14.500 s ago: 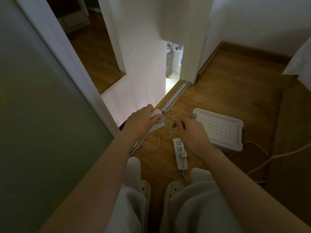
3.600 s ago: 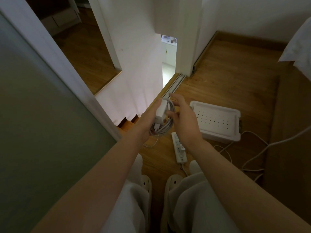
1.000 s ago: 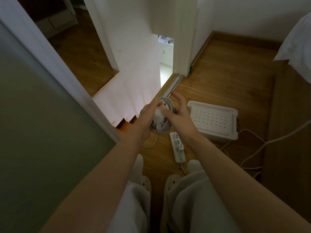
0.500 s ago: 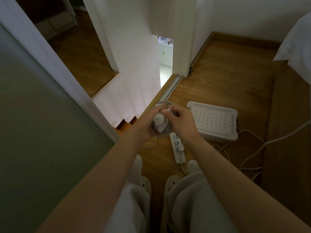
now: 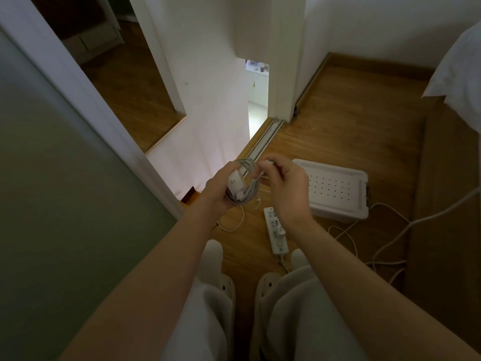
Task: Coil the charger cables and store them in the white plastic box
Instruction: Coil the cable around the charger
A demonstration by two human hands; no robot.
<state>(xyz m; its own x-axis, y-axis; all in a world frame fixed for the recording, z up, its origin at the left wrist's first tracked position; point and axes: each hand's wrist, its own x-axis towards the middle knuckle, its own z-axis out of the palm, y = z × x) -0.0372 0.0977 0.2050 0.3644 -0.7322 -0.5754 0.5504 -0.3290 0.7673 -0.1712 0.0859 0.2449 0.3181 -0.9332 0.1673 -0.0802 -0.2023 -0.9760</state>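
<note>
My left hand (image 5: 218,191) grips a white charger brick (image 5: 236,184) together with its grey-white cable coil (image 5: 248,182), held above the floor. Just right of the coil, my right hand (image 5: 285,188) pinches the loose cable end (image 5: 268,162) between fingertips. A short tail of cable hangs under the coil. The white plastic box (image 5: 335,191) sits on the wooden floor to the right with its perforated lid on. Another thin white cable (image 5: 231,225) lies looped on the floor below my left hand.
A white power strip (image 5: 276,233) with a plug in it lies on the floor between my hands and feet. Loose white cords (image 5: 385,246) trail at the right. A wall and sliding-door track (image 5: 265,136) are ahead; a green panel fills the left.
My right hand has drawn the cable end up and to the right of the coil. Over the earlier frames the loose cable was wound into a coil in my left hand.
</note>
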